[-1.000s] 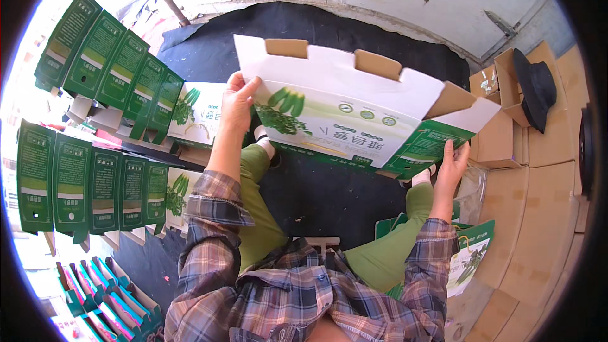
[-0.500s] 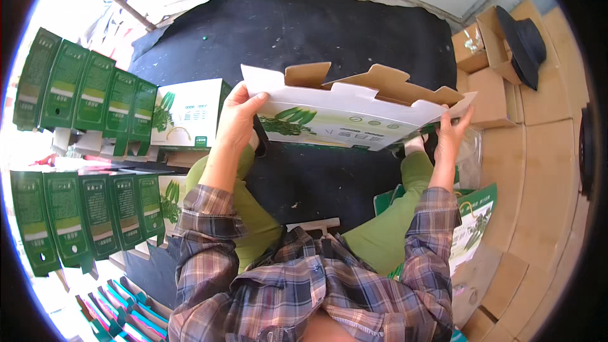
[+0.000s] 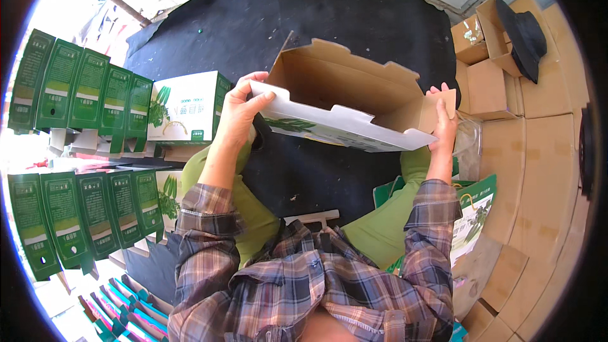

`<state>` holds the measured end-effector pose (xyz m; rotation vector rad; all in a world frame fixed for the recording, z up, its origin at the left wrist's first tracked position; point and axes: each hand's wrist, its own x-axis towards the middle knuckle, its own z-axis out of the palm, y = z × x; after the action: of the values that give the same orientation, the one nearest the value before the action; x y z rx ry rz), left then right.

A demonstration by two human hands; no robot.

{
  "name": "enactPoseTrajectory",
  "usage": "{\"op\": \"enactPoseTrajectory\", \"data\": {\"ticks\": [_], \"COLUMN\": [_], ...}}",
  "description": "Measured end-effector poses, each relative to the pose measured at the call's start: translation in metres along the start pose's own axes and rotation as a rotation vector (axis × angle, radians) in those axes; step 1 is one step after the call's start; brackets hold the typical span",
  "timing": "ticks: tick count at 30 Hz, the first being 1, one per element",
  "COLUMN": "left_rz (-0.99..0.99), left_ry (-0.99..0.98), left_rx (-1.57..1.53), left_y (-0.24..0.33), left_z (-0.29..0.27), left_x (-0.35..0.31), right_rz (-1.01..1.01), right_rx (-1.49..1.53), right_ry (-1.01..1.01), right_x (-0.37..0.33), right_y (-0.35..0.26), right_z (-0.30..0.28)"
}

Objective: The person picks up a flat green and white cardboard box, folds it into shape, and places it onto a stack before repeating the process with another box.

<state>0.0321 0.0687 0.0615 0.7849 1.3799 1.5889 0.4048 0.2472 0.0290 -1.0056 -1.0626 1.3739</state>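
A printed carton (image 3: 342,121), white outside with green vegetable pictures, is held up before me over the black sheet. Its mouth gapes toward me, so the brown inner walls show, with notched tabs along the edges. My left hand (image 3: 239,111) grips the left corner, its thumb lying over the white rim and its fingers behind. At the right end, my right hand (image 3: 445,120) clasps the end flap, with the thumb on the brown face and some fingers hidden behind it. The carton's underside is out of sight.
Two rows of green-and-white cartons (image 3: 104,98) stand to my left. Teal and pink cartons (image 3: 126,304) lie at lower left. Stacked brown boxes (image 3: 503,171) line the right side, with a black hat (image 3: 522,38) on top. A printed green-edged carton (image 3: 472,221) leans beside my right arm.
The carton has tilted and spread wider, so its mouth now faces me and more of the brown interior shows. Both hands keep hold of its ends.
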Motion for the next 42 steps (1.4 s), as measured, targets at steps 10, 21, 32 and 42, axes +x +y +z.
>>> {"op": "enactPoseTrajectory", "data": {"ticks": [10, 21, 32, 42], "left_rz": [0.721, 0.566, 0.335, 0.368], "left_ry": [0.178, -0.220, -0.213, -0.177], "left_rx": [1.259, 1.218, 1.541, 1.527], "left_y": [0.029, 0.036, 0.000, -0.012], "left_z": [0.023, 0.005, 0.019, 0.026], "left_x": [-0.007, 0.001, 0.017, 0.020], "right_rz": [0.074, 0.111, 0.108, -0.061], "right_rx": [0.035, 0.019, 0.026, -0.276], "right_ry": [-0.196, -0.256, -0.296, -0.433], "right_x": [0.003, 0.008, 0.012, -0.006], "right_y": [-0.002, -0.005, 0.001, -0.007], "right_z": [0.011, 0.005, 0.009, 0.014]}}
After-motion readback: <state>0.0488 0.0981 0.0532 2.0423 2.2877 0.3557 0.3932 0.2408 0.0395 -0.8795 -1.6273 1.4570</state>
